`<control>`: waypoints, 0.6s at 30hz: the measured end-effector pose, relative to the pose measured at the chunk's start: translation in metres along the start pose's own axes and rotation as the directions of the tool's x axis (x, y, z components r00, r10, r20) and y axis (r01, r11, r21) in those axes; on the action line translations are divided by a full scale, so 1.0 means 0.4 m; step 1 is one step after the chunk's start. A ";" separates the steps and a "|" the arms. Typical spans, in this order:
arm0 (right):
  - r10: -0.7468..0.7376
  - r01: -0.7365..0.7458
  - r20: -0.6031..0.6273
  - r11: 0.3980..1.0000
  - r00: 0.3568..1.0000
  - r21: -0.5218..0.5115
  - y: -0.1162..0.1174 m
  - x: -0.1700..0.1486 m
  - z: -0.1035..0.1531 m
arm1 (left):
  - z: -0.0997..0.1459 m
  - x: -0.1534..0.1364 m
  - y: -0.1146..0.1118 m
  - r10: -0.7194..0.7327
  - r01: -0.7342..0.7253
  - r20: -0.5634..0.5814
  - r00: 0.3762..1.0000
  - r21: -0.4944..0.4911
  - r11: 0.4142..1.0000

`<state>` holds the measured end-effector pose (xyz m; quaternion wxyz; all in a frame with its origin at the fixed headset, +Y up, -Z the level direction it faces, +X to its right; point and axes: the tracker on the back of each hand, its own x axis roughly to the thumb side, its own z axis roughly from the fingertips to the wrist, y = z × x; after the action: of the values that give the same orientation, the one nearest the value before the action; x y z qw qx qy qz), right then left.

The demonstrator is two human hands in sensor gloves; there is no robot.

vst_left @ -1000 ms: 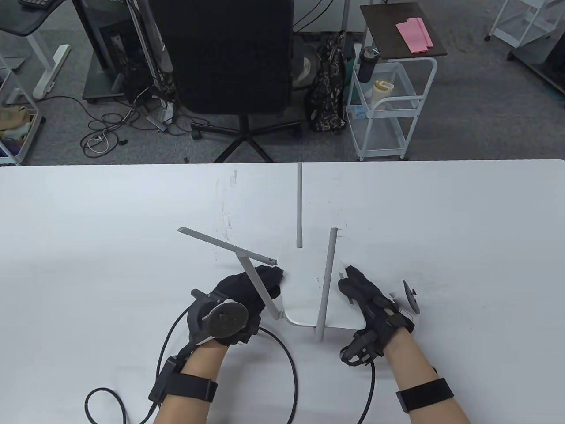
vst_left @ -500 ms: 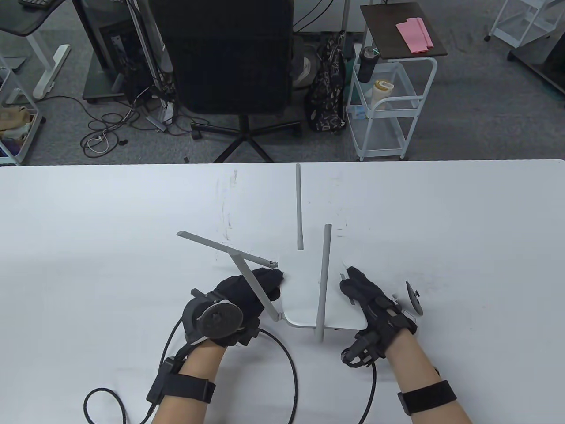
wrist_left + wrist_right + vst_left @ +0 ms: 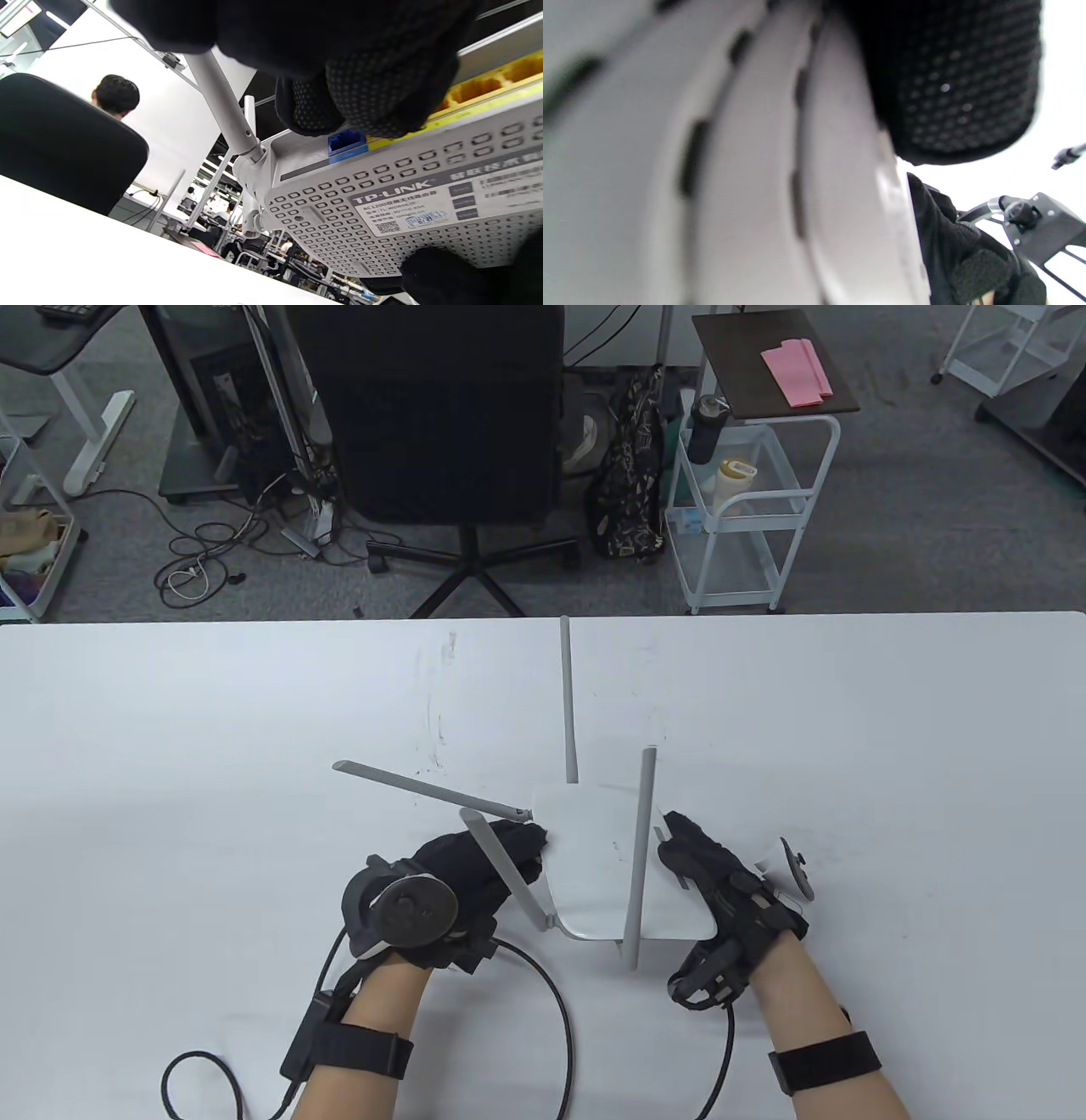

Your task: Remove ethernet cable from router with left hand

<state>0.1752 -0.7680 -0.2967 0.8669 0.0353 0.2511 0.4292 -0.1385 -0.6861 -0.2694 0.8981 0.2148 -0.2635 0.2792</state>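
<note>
A white router point(image 3: 594, 857) with several grey antennas point(image 3: 565, 695) is held tilted above the table between both hands. My left hand point(image 3: 530, 848) holds its left edge. In the left wrist view its fingertips point(image 3: 373, 84) lie curled over the port strip, between the blue port point(image 3: 347, 144) and the yellow ports point(image 3: 475, 89). They hide any plug there. A black cable point(image 3: 560, 1010) runs out from under my left palm and loops across the table toward me. My right hand point(image 3: 679, 848) grips the router's right edge; one finger point(image 3: 950, 84) presses the casing point(image 3: 734, 169).
The white table point(image 3: 848, 729) stretches around the router. The router's vented underside with its label point(image 3: 394, 203) faces the left wrist camera. A black office chair point(image 3: 441, 415) and a white cart point(image 3: 747, 517) stand beyond the far edge. Glove leads trail from both wrists.
The router has tipped slightly in my hands. The near right antenna swung to the right and the left antennas shifted a little left. Both hands kept their hold.
</note>
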 end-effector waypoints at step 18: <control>0.060 -0.060 0.049 0.998 0.997 -0.019 0.002 -0.002 -0.003 | 0.008 0.006 -0.010 -0.121 0.122 -0.021 0.992 0.034 0.992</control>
<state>0.1736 -0.7685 -0.2972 0.8598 0.0459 0.2246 0.4562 -0.1355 -0.6898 -0.2666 0.9119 0.2436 -0.2367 0.2304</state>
